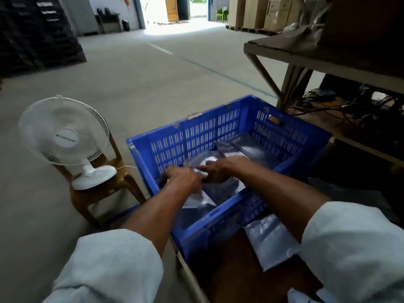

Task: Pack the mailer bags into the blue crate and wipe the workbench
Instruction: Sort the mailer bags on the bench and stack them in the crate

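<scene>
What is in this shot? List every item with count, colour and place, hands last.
workbench: one, dark brown, nearest the camera
blue crate: one, blue, on the workbench
mailer bags: several, silvery grey, inside the crate
loose mailer bag: one, pale grey, on the workbench beside the crate
fan: one, white, on the chair
chair: one, brown, left of the crate
rack: one, grey-brown, right of the crate
cables: tangle, black, under the rack
cardboard boxes: several, tan, far back right
left hand: in the crate, gripping the mailer bags
right hand: in the crate, on the bags; grip unclear
</scene>
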